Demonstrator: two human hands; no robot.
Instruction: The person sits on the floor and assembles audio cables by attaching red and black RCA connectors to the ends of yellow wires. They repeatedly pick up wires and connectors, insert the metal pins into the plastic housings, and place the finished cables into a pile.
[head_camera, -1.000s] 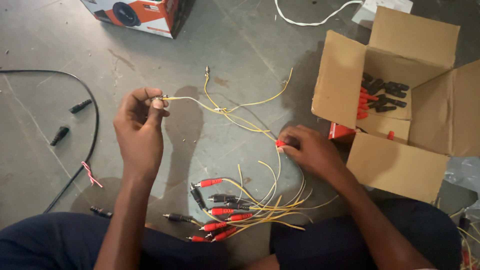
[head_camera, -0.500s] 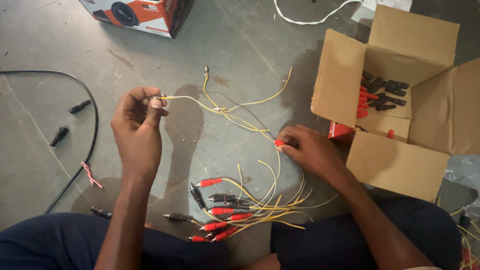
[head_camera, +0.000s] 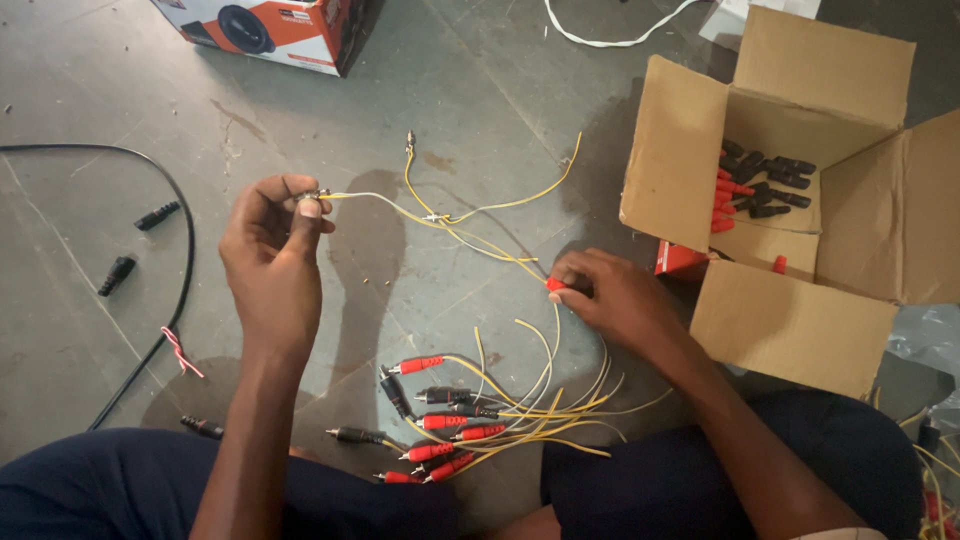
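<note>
Hands unchanged from a second ago: left (head_camera: 272, 232) pinching wire (head_camera: 440, 218) end, right (head_camera: 612, 295) gripping red plug (head_camera: 553, 284), wire still stretched between them over floor (head_camera: 120, 90); no progress.

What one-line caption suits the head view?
Left hand and right hand stretch a yellow wire above a cardboard box.

Soft, even daylight falls from above, casting mild shadows of the arms on the grey floor (head_camera: 480, 90), with no glare, slight softness throughout and little edge distortion
</note>
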